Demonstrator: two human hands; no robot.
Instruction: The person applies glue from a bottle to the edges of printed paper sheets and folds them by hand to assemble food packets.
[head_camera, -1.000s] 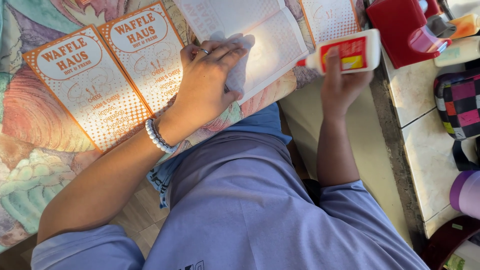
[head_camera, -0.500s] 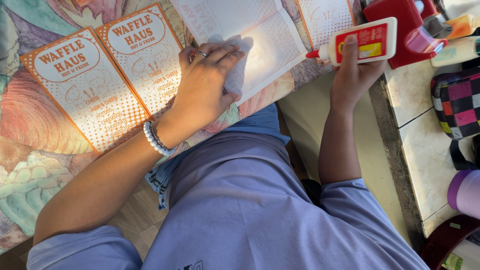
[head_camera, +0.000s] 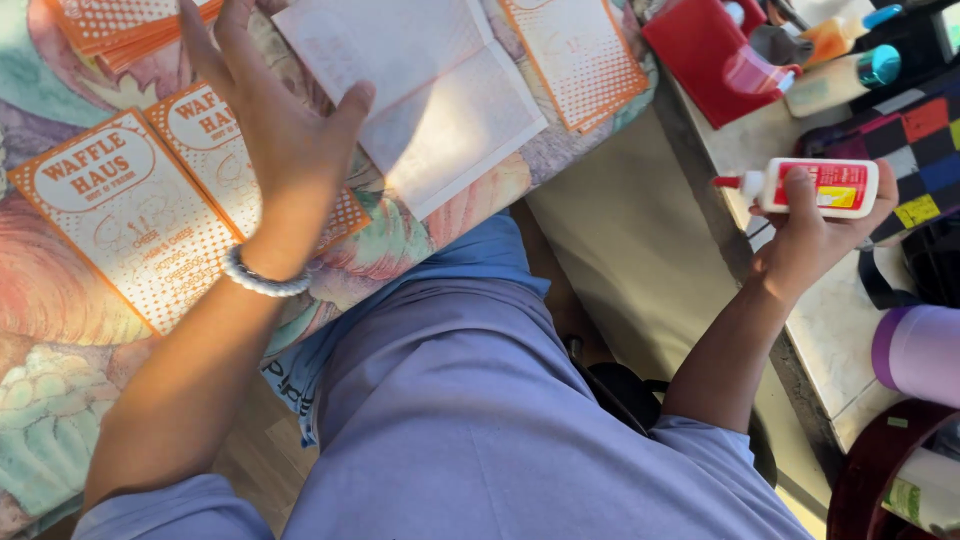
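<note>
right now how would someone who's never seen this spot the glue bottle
Look to the pale stone counter at the right edge, beside the floral tablecloth. Just above it the right hand grips a small white glue bottle lying sideways. Unlike the red dispenser and the purple cup nearby, it has a red and yellow label and a red tip pointing left.

The person wears a lavender-blue short-sleeved shirt, its sleeves ending well up the arms from the fingers. A pale beaded bracelet (head_camera: 265, 282) circles the wrist just below the left hand (head_camera: 270, 120). The right hand (head_camera: 815, 235) and wrist are bare.
</note>
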